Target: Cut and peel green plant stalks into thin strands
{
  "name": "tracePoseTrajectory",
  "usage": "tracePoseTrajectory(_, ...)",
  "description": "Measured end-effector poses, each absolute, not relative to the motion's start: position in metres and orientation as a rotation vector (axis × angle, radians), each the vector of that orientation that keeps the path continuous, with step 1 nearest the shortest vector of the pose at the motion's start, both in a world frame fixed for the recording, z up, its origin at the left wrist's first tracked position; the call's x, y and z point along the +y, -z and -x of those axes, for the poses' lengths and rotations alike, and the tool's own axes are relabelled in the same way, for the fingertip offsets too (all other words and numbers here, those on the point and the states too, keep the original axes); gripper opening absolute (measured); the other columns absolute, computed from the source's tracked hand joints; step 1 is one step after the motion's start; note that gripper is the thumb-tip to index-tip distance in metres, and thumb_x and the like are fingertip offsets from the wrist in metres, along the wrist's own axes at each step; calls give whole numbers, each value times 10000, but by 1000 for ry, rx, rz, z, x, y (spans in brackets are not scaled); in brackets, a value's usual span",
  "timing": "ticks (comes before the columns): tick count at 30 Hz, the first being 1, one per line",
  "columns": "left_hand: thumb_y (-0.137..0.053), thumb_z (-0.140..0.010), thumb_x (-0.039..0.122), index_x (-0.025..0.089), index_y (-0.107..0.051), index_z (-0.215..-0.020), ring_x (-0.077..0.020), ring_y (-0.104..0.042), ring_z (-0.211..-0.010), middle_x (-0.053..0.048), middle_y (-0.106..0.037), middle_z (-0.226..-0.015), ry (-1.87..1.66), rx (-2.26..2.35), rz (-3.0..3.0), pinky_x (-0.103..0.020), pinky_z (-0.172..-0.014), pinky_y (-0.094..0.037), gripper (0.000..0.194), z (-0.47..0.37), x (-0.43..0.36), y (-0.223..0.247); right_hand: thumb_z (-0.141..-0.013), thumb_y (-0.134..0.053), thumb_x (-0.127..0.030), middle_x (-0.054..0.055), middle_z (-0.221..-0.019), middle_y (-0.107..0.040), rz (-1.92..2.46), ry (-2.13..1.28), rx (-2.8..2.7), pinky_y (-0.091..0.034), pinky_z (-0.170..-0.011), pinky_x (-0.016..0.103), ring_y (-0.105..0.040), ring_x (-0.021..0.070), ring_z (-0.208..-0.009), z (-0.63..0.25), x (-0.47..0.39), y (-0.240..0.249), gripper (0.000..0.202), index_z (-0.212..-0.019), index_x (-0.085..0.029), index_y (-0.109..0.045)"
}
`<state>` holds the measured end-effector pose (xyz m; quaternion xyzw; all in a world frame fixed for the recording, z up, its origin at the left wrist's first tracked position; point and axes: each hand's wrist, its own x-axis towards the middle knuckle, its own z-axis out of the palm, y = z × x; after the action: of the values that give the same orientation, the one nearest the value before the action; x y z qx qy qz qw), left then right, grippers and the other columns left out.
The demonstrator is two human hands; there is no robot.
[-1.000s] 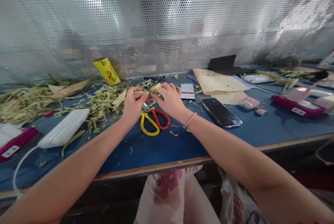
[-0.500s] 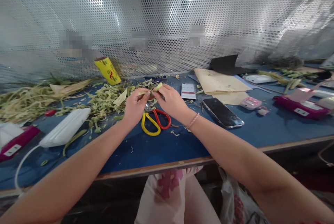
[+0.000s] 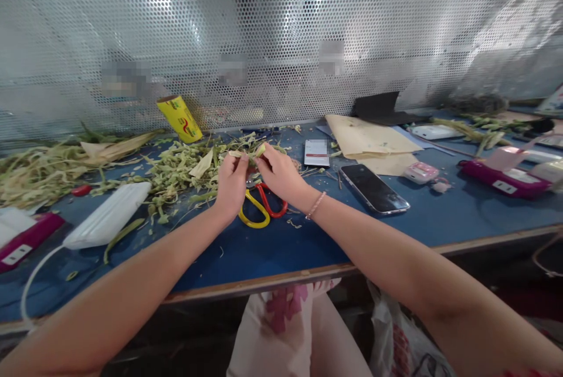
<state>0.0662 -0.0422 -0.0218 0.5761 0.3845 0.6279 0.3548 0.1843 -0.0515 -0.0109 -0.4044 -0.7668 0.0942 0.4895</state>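
Note:
Pinched between my two hands is a pale green strip of plant [image 3: 261,150], a leaf or stalk piece. My left hand [image 3: 232,182] closes thumb and fingers on its left end. My right hand [image 3: 280,173] is closed on the other end, fingertips almost touching the left ones. Much of the strip is hidden by the fingers. Just below the hands lie scissors [image 3: 257,225] with one yellow and one red handle; their blades are mostly covered by the hands. A heap of green plant trimmings [image 3: 173,169] spreads left of and behind my left hand.
A yellow tube [image 3: 180,119] leans by the perforated metal screen [image 3: 281,31]. Right of my hands are a small screen device [image 3: 316,153], a phone [image 3: 373,188] and brown paper [image 3: 372,136]. At left are a white power block [image 3: 109,216] and a purple power strip [image 3: 33,242].
My left hand has turned more upright and shifted slightly right, nearer my right hand. Both hands still pinch the plant strip. The scissors lie in the same place.

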Motion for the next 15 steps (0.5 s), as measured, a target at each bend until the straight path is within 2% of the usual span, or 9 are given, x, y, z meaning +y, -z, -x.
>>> tracePoseTrajectory(5,-551,-773,366,191,-390,-593,-68,-327,-446,55,-333,-501,-1637,1042,-1504,-221,-419,-265,299,-66,-43,23,-850,-374,-236,-39,-615,-426,945,-412,-1785,-346,-604,225,-427,101,-588,-183,-51,11,165,-686,-212,-364)
tracePoseTrajectory(9,-550,-772,385,201,-342,-588,-59,-260,-392,71,-246,-463,-1683,1039,-1423,-218,-382,-215,333,-71,-49,18,-853,-366,-219,-45,-607,-400,905,-521,-1702,-348,-614,222,-412,97,-592,-178,-53,6,191,-663,-210,-357)
tracePoseTrajectory(15,-557,-754,333,207,-295,-578,-58,-235,-371,80,-221,-441,-1680,988,-1307,-220,-379,-215,340,-73,-45,12,-852,-374,-197,-52,-595,-400,874,-572,-1660,-357,-606,223,-406,96,-574,-173,-54,4,175,-678,-215,-370)
